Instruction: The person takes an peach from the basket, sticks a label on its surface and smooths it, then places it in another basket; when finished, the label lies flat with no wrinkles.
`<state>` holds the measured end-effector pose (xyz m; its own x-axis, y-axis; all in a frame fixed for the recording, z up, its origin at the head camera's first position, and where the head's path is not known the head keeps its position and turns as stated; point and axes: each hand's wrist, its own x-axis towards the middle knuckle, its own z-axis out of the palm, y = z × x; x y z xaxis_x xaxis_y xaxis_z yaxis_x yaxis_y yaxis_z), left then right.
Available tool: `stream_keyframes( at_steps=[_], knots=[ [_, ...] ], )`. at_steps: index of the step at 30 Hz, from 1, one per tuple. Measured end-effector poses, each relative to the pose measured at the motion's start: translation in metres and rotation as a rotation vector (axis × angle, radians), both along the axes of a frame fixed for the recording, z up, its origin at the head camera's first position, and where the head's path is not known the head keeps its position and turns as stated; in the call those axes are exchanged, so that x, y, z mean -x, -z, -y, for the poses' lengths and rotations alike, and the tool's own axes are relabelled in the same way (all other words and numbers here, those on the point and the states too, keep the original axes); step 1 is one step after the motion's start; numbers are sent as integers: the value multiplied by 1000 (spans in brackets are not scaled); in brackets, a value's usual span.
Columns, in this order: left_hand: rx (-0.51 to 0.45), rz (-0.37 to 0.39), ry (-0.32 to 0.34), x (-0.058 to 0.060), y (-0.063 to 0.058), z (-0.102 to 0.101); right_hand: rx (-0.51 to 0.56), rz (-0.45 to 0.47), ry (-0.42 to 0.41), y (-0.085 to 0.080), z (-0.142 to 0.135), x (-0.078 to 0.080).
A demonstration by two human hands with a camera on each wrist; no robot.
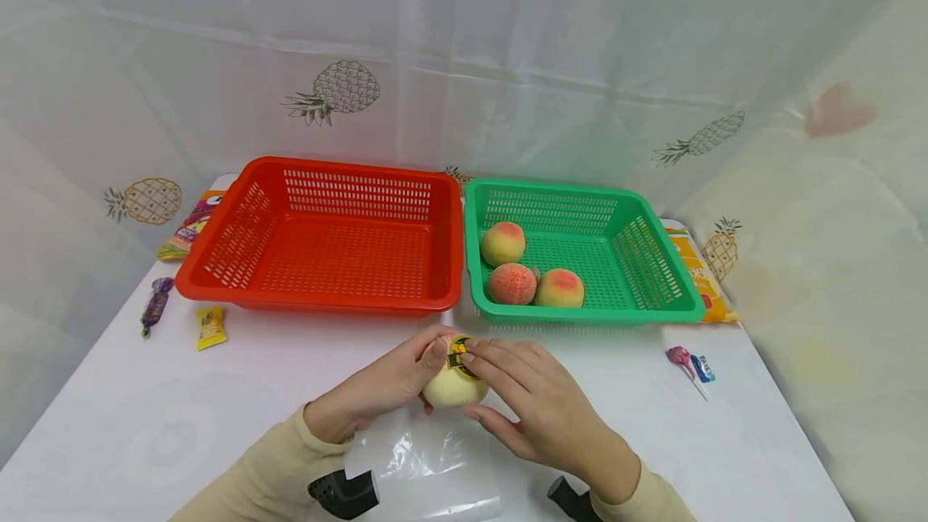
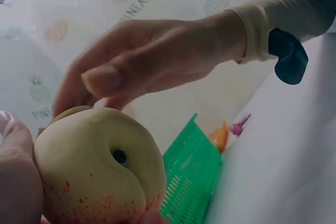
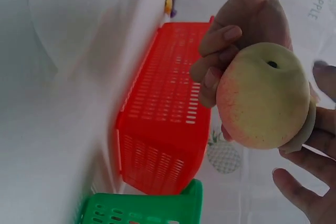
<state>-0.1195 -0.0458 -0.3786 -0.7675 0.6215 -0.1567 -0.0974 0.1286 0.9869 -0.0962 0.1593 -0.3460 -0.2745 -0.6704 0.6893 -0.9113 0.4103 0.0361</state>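
Observation:
My left hand [image 1: 391,383] grips a pale yellow peach [image 1: 448,390] above the middle of the table, its thumb along the near side. A black and yellow sticker [image 1: 458,349] lies on the peach's upper side. With its fingers fairly straight, my right hand [image 1: 535,397] touches the sticker, thumb held apart from the fruit. In the left wrist view the peach [image 2: 89,161] shows a dark hole and red speckles. From the right wrist, the sticker's pale edge [image 3: 302,135] stands out from the peach [image 3: 262,98], under the right fingertips.
Behind the hands stand a red basket [image 1: 341,256] and a green basket [image 1: 602,252] with three peaches. Clear plastic [image 1: 428,466] lies below the hands. Wrapped candies [image 1: 211,328] are at the left, a lollipop [image 1: 681,361] at the right. Snack bags [image 1: 699,272] sit beside the baskets.

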Motion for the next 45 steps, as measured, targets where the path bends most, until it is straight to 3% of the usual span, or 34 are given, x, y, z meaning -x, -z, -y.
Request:
stream_keyframes(
  at_steps=[3, 13, 18, 21, 22, 24, 26, 30, 33, 37, 41, 45],
  knots=[
    [-11, 1, -4, -3, -4, -1, 19, -23, 11, -2, 1, -1],
    [-43, 64, -8, -15, -20, -4, 166, -259, -67, -15, 5, 0],
    [-27, 72, -57, -17, -26, -4, 225, -356, -62, -13, 6, 2],
    [-37, 86, -117, -18, -26, -6, 261, -349, -42, -9, 6, 3],
    [-43, 92, -146, -19, -26, -7, 288, -319, -34, -7, 5, 4],
    [-59, 94, -206, -21, -26, -10, 351, -169, 2, -3, 5, 4],
    [-61, 74, -266, -24, -26, -13, 405, 85, 63, 1, 5, 3],
    [-74, -17, -347, -31, -26, -22, 409, 726, 224, 3, 11, 2],
    [-110, -77, -377, -36, -26, -28, 376, 1017, 250, 1, 17, 4],
    [-145, -109, -394, -38, -26, -31, 387, 1093, 209, -2, 20, 6],
    [-150, -127, -393, -39, -27, -31, 370, 1051, 216, -3, 19, 6],
    [-179, -124, -385, -40, -25, -30, 315, 973, 281, -6, 18, 3]
  ],
)
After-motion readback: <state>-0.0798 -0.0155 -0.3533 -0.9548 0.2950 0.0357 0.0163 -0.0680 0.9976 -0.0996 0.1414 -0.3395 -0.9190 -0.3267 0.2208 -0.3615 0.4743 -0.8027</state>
